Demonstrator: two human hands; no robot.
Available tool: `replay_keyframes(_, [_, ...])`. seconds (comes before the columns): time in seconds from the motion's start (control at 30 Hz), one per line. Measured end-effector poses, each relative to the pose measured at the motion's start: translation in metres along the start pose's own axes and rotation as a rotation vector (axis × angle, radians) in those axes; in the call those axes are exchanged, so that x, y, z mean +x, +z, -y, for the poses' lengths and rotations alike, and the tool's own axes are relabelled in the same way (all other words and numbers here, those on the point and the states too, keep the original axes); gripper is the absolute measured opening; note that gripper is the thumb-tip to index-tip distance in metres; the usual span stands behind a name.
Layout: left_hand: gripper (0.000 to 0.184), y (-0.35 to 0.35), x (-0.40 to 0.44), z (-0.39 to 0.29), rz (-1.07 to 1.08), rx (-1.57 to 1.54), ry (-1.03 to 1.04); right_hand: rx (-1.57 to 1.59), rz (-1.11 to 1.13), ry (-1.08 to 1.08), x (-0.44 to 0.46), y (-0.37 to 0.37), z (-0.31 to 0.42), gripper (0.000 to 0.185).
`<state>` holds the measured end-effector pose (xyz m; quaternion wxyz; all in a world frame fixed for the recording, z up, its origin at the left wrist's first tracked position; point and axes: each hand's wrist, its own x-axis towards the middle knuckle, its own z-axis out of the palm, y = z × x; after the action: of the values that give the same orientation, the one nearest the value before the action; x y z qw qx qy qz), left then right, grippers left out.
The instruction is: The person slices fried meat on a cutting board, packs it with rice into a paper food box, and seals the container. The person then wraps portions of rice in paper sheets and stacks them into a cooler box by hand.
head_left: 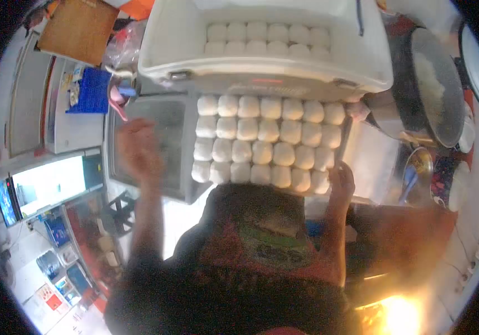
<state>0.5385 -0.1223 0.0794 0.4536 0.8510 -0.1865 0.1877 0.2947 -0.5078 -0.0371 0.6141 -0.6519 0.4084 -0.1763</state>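
Observation:
Rows of round white dough balls (261,152) lie close together in front of me. At their lower right corner is my right hand (342,178), its fingers bent against the side of the end ball. Whether it grips that ball or something at the edge beside it is hidden. Off to the left, my left hand (139,149) is raised over a grey glass-topped surface (167,120) and smeared by motion. Just above it is a pink-handled utensil (118,99); I cannot make out contact between them.
Behind the dough stands a white cooler box (267,75) with more balls inside. A large dark pan (437,89) and a metal bowl (419,167) are at the right. To the left are a blue basket (90,89) and a lit screen (49,186). Bright light glows lower right.

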Motion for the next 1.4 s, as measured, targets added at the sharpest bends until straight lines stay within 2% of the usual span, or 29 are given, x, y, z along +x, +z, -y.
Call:
replay_keyframes(0.03, [0.044,0.01,-0.039,0.013,0.082,0.153,-0.144,-0.015,0.011,0.015,-0.004,0.005,0.004,0.03])
replay_keyframes(0.07, [0.047,0.02,-0.079,0.026,0.184,0.306,-0.271,-0.115,0.13,0.008,-0.003,0.014,0.012,0.03])
replay_keyframes(0.1, [0.064,0.026,-0.13,0.06,0.334,0.608,-0.204,-0.217,0.248,0.002,-0.006,0.021,0.016,0.03])
replay_keyframes(0.17, [0.08,0.045,-0.178,0.05,0.518,0.575,-0.611,-0.348,0.41,-0.03,-0.018,0.042,0.01,0.021])
replay_keyframes(0.2, [0.085,0.054,-0.193,0.052,0.508,0.494,-0.594,-0.269,0.472,0.018,-0.025,0.055,-0.018,0.028])
replay_keyframes(0.23, [0.09,0.061,-0.208,0.058,0.496,0.412,-0.577,-0.374,0.553,-0.013,-0.034,0.071,-0.02,0.036])
replay_keyframes(0.27, [0.09,0.07,-0.219,0.067,0.527,0.514,-0.461,-0.478,0.635,-0.038,-0.047,0.087,-0.021,0.044])
replay_keyframes(0.33, [0.086,0.077,-0.228,0.07,0.502,0.511,-0.468,-0.703,0.664,-0.366,-0.067,0.112,-0.058,0.061])
replay_keyframes(0.37, [0.083,0.08,-0.227,0.068,0.469,0.521,-0.473,-0.717,0.658,-0.359,-0.08,0.127,-0.053,0.061])
replay_keyframes(0.43, [0.082,0.08,-0.226,0.068,0.459,0.528,-0.447,-1.01,0.608,-0.196,-0.102,0.15,-0.046,0.07])
replay_keyframes(0.5, [0.081,0.085,-0.231,0.07,0.45,0.541,-0.425,-1.115,0.701,-0.244,-0.106,0.164,-0.071,0.077])
replay_keyframes(0.57, [0.078,0.098,-0.236,0.074,0.268,0.634,-0.284,-1.041,0.613,0.063,-0.114,0.186,-0.056,0.083])
replay_keyframes(0.6, [0.078,0.099,-0.236,0.074,0.273,0.628,-0.288,-1.047,0.612,0.068,-0.118,0.195,-0.06,0.083])
replay_keyframes(0.67, [0.085,0.094,-0.224,0.068,0.339,0.653,-0.32,-1.124,0.459,0.005,-0.121,0.211,-0.069,0.093])
replay_keyframes(0.77, [0.088,0.084,-0.218,0.071,0.437,0.628,-0.41,-1.263,0.404,0.037,-0.123,0.224,-0.06,0.1])
replay_keyframes(0.8, [0.088,0.082,-0.215,0.073,0.431,0.623,-0.41,-1.267,0.4,0.032,-0.121,0.229,-0.06,0.1])
replay_keyframes(0.87, [0.088,0.079,-0.215,0.074,0.41,0.609,-0.384,-1.298,0.381,0.053,-0.119,0.231,-0.066,0.114])
replay_keyframes(1.0, [0.089,0.079,-0.212,0.077,0.442,0.603,-0.397,-1.328,0.355,0.02,-0.119,0.234,-0.075,0.113])
replay_keyframes(1.1, [0.089,0.08,-0.215,0.077,0.434,0.62,-0.359,-1.234,0.36,-0.052,-0.117,0.227,-0.073,0.103])
replay_keyframes(1.17, [0.087,0.075,-0.203,0.07,0.465,0.551,-0.423,-1.223,0.434,-0.072,-0.11,0.22,-0.065,0.103])
replay_keyframes(1.2, [0.089,0.071,-0.193,0.06,0.568,0.588,-0.564,-1.182,0.454,-0.054,-0.104,0.213,-0.062,0.103])
replay_keyframes(1.23, [0.089,0.073,-0.19,0.059,0.553,0.576,-0.544,-1.142,0.473,-0.036,-0.099,0.206,-0.055,0.103])
replay_keyframes(1.3, [0.09,0.079,-0.188,0.059,0.539,0.573,-0.603,-1.069,0.616,0.15,-0.09,0.194,-0.041,0.102])
replay_keyframes(1.33, [0.093,0.084,-0.197,0.064,0.412,0.552,-0.5,-1.067,0.601,0.134,-0.085,0.186,-0.033,0.102])
replay_keyframes(1.4, [0.09,0.088,-0.205,0.069,0.46,0.59,-0.538,-0.579,0.788,0.25,-0.075,0.17,-0.011,0.097])
